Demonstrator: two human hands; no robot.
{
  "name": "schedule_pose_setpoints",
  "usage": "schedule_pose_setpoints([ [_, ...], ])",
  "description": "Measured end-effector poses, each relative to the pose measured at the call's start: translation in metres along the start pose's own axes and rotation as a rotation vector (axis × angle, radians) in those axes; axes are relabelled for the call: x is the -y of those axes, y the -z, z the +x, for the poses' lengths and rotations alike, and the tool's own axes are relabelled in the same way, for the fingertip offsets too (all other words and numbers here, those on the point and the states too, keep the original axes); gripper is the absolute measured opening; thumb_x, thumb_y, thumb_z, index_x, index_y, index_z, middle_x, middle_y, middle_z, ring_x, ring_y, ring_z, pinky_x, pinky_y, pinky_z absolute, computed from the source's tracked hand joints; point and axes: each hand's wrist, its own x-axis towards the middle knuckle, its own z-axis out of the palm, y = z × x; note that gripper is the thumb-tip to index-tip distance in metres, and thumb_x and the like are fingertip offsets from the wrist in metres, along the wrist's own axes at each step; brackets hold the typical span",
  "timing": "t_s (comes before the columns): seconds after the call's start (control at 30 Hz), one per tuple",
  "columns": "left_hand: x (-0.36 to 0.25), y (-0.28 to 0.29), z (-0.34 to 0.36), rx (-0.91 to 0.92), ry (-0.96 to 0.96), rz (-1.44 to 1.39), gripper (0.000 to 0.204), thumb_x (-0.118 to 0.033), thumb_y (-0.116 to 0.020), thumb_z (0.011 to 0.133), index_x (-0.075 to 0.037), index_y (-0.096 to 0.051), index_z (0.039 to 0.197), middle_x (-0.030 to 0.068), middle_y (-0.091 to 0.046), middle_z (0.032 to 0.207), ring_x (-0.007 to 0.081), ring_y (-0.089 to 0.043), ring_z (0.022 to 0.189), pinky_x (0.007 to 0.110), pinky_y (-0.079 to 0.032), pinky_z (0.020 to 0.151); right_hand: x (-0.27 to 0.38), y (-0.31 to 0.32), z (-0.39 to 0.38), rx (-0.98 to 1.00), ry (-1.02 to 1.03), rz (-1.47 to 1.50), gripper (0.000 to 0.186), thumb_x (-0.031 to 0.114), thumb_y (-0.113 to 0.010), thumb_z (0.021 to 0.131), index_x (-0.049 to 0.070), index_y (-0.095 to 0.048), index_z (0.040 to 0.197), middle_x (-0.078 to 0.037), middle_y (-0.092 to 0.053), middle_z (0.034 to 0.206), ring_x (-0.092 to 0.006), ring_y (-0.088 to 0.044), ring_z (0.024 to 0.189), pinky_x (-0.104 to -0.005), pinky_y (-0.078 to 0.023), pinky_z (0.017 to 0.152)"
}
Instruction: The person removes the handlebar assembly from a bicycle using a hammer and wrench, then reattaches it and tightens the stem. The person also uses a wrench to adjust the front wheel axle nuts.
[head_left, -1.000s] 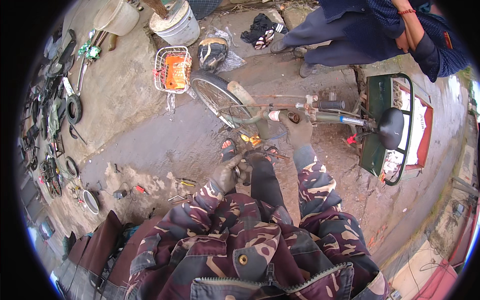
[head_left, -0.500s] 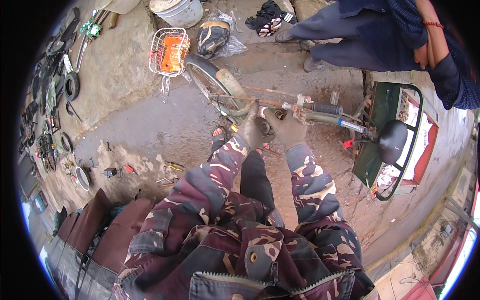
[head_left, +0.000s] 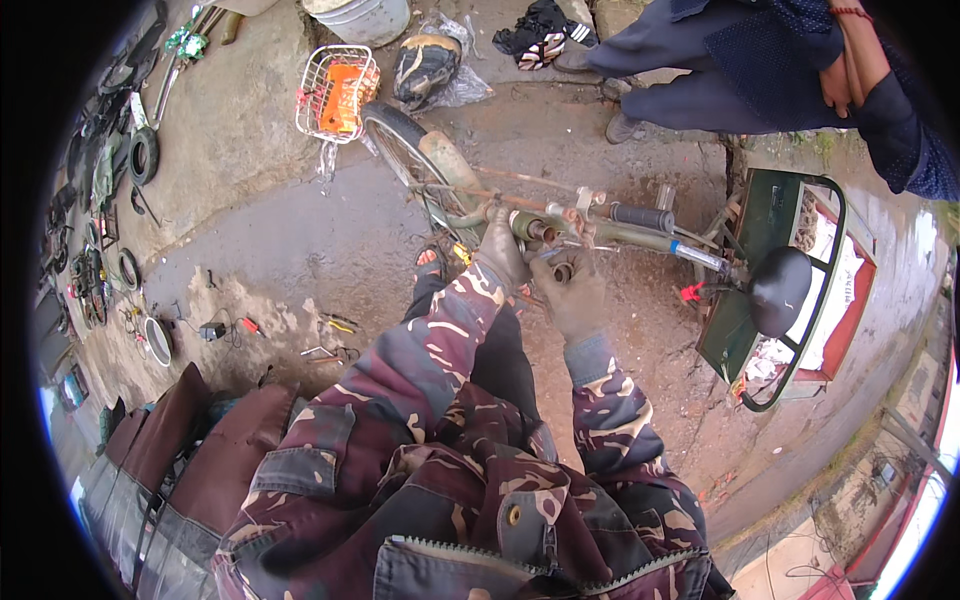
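An old tricycle (head_left: pixel 625 233) with a rusty handlebar and a dark grip (head_left: pixel 642 215) lies across the view just beyond my hands. My left hand (head_left: pixel 503 250) is closed on its frame, near the front fork. To the right of that hand, a greenish tube (head_left: pixel 528 226) shows a rusty, round open end. My right hand (head_left: pixel 578 298) is just below this end, its fingers closed around a small metal ring (head_left: pixel 563 271). The ring is apart from the tube. The front wheel (head_left: pixel 398 143) and its worn mudguard (head_left: pixel 448 165) reach away to the upper left.
A black saddle (head_left: pixel 780 291) and a green cargo box (head_left: pixel 732 300) are at the right. Someone in dark trousers (head_left: pixel 690 95) stands at the upper right. A white wire basket (head_left: pixel 325 120) and a bucket (head_left: pixel 365 20) stand beyond the wheel. Pliers (head_left: pixel 342 323) lie on the ground leftward.
My right hand has moved down, away from the tube, with the metal ring in its fingers. The tube's open end now shows. My left hand stays on the frame.
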Motion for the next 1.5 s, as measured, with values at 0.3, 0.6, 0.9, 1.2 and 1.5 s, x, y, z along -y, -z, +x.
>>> schedule_pose_setpoints([
  [0.3,0.008,0.03,-0.057,0.234,0.018,0.099,0.067,-0.067,-0.057,0.099,-0.003,-0.068,0.115,0.015,-0.067,0.1,0.0296,-0.064,0.098,0.046,-0.053,0.09,-0.035,-0.009,-0.033,0.094,0.042,-0.168,0.035,0.038,-0.076,0.093,0.006,-0.072,0.105,-0.012,-0.07,0.086,-0.03,-0.07,0.073,-0.0436,-0.055,0.065],
  [0.6,-0.005,0.031,-0.12,0.425,-0.062,0.226,0.046,-0.042,-0.065,0.102,-0.001,-0.068,0.121,0.0101,-0.071,0.115,0.0233,-0.066,0.104,0.042,-0.053,0.092,-0.021,0.005,-0.044,0.209,0.231,-0.047,0.023,0.023,-0.064,0.099,0.006,-0.071,0.113,-0.015,-0.072,0.09,-0.0319,-0.072,0.076,-0.0451,-0.057,0.069],
  [0.9,-0.033,-0.001,-0.179,0.371,-0.19,0.389,0.033,-0.02,-0.07,0.101,0.003,-0.065,0.124,0.0136,-0.071,0.11,0.0222,-0.071,0.095,0.039,-0.062,0.075,0.048,0.024,-0.052,0.335,-0.138,0.311,0.03,0.026,-0.059,0.105,-0.001,-0.07,0.113,-0.012,-0.077,0.087,-0.0173,-0.072,0.064,-0.03,-0.052,0.052],
  [1.2,-0.046,-0.03,-0.195,0.441,-0.253,0.301,0.034,-0.022,-0.069,0.102,0.003,-0.063,0.124,0.0134,-0.072,0.11,0.0229,-0.072,0.095,0.039,-0.063,0.081,0.082,0.047,-0.05,0.455,-0.282,0.712,0.034,0.031,-0.057,0.107,0.0,-0.067,0.115,-0.008,-0.075,0.086,-0.0103,-0.066,0.063,-0.0222,-0.046,0.051],
  [1.5,-0.061,-0.065,-0.185,0.453,-0.164,0.345,0.033,-0.025,-0.059,0.106,0.004,-0.062,0.123,0.0156,-0.073,0.104,0.0289,-0.076,0.085,0.038,-0.064,0.073,0.093,0.051,-0.027,0.409,-0.5,0.967,0.035,0.032,-0.056,0.107,0.001,-0.068,0.118,-0.009,-0.076,0.091,-0.0104,-0.069,0.071,-0.0216,-0.044,0.052],
])
